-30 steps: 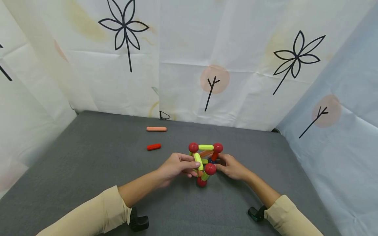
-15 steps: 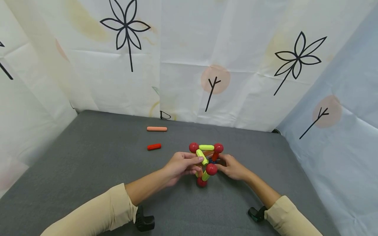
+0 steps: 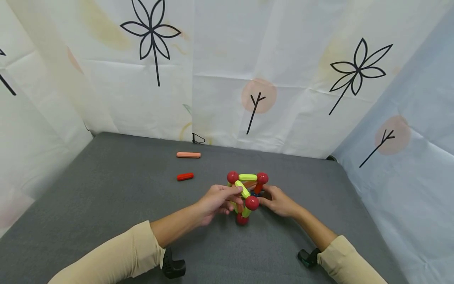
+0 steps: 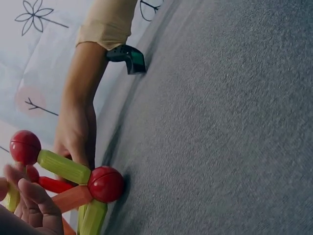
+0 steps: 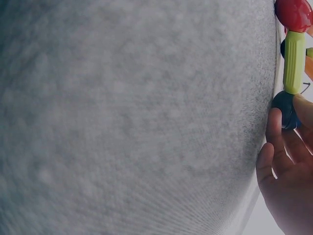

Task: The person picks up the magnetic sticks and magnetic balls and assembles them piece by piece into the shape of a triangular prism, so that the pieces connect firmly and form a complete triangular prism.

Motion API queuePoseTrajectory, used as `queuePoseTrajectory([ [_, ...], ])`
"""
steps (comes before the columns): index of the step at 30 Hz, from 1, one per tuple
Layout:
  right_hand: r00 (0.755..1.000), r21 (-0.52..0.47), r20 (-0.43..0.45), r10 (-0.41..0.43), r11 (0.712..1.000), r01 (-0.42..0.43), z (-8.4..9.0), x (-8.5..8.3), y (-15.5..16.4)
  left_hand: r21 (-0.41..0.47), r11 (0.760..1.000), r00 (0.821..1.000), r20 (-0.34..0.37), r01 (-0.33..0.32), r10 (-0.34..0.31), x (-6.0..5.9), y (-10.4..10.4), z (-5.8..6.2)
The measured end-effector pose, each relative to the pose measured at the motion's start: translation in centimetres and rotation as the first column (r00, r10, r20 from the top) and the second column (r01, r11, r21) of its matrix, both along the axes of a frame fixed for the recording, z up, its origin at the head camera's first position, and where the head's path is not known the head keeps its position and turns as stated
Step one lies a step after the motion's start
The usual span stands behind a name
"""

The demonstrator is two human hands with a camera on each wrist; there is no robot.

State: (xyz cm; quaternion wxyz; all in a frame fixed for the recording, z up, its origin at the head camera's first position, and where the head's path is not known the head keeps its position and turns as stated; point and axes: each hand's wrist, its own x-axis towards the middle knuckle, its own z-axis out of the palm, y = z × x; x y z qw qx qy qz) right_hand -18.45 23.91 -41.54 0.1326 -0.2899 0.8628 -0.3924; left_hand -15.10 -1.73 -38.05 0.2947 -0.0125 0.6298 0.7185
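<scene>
A frame of magnetic rods and balls stands on the grey table, between both hands. My left hand (image 3: 218, 201) pinches a yellow-green rod (image 3: 242, 189) that slants from the upper left red ball (image 3: 232, 177) down to the front red ball (image 3: 252, 203). Beneath that ball, another yellow-green rod (image 4: 63, 166) runs to a low red ball (image 4: 106, 184) on the tabletop. At the frame's right side, my right hand (image 3: 278, 202) holds a dark blue ball (image 5: 283, 105) at the base between thumb and fingers. Fingers and rods partly hide the frame's inside.
A red rod (image 3: 185, 176) and a longer orange rod (image 3: 188, 155) lie loose on the table (image 3: 117, 181), left of and behind the frame. White patterned cloth (image 3: 220, 59) hangs along the back and sides.
My left hand has swung the yellow-green rod's lower end rightward to the front red ball, which has shifted slightly. Its fingers have loosened a little. My right hand has stayed in place.
</scene>
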Motion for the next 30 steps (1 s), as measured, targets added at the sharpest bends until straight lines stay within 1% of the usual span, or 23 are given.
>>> queuePoseTrajectory([
  [4, 1.0, 0.011, 0.004, -0.008, 1.0, 0.008, 0.1, 0.0, 0.0, -0.024, 1.0, 1.0, 0.012, -0.008, 0.008, -0.1, -0.2, 0.1],
  [8, 1.0, 0.014, 0.0, -0.009, 1.0, 0.009, 0.1, 0.0, 0.0, -0.023, 1.0, 1.0, 0.005, -0.009, 0.01, 0.0, -0.3, 0.2],
  [10, 1.0, 0.015, -0.002, -0.008, 1.0, 0.008, 0.0, 0.0, 0.0, -0.029, 0.999, 1.0, -0.008, -0.014, 0.013, 0.0, -0.4, 0.2],
  [13, 1.0, 0.017, -0.005, -0.004, 1.0, 0.004, 0.0, 0.0, 0.0, -0.07, 0.997, 0.998, -0.068, -0.018, 0.013, 0.0, -0.6, -0.5],
  [15, 1.0, 0.02, -0.014, -0.004, 1.0, 0.004, 0.0, 0.0, 0.0, -0.129, 0.992, 0.991, -0.131, 0.0, -0.017, -0.1, -0.9, -1.3],
  [16, 1.0, 0.017, -0.02, -0.004, 1.0, 0.004, 0.1, 0.1, 0.1, -0.166, 0.986, 0.985, -0.169, 0.017, -0.045, -0.1, -1.0, -1.7],
  [17, 1.0, 0.015, -0.028, -0.003, 1.0, 0.003, 0.1, 0.1, 0.1, -0.207, 0.977, 0.974, -0.208, 0.044, -0.088, -0.2, -1.2, -2.1],
  [18, 0.999, 0.015, -0.037, -0.002, 1.0, 0.002, 0.0, 0.1, 0.1, -0.249, 0.966, 0.959, -0.245, 0.076, -0.139, -0.1, -1.3, -2.5],
  [19, 0.999, 0.018, -0.043, -0.004, 1.0, 0.005, 0.0, 0.2, 0.1, -0.299, 0.948, 0.941, -0.279, 0.106, -0.193, -0.2, -1.5, -2.8],
  [21, 0.999, 0.021, -0.048, -0.01, 1.0, 0.011, 0.1, 0.3, 0.1, -0.391, 0.908, 0.894, -0.339, 0.149, -0.293, -0.2, -1.6, -3.2],
  [23, 0.998, 0.036, -0.053, -0.023, 0.999, 0.024, 0.1, 0.4, 0.1, -0.475, 0.865, 0.845, -0.385, 0.162, -0.37, -0.2, -1.6, -3.5],
  [25, 0.997, 0.056, -0.059, -0.041, 0.997, 0.045, 0.2, 0.7, 0.1, -0.543, 0.827, 0.809, -0.416, 0.144, -0.414, -0.2, -1.6, -3.5],
  [27, 0.996, 0.073, -0.07, -0.059, 0.995, 0.064, 0.4, 0.9, 0.0, -0.587, 0.802, 0.779, -0.449, 0.111, -0.437, -0.2, -1.6, -3.5],
  [29, 0.995, 0.086, -0.073, -0.07, 0.993, 0.076, 0.5, 1.1, -0.1, -0.609, 0.79, 0.754, -0.483, 0.077, -0.446, -0.2, -1.7, -3.5],
  [30, 0.995, 0.088, -0.07, -0.072, 0.993, 0.078, 0.5, 1.2, -0.1, -0.61, 0.79, 0.743, -0.501, 0.06, -0.443, -0.3, -1.7, -3.5],
])
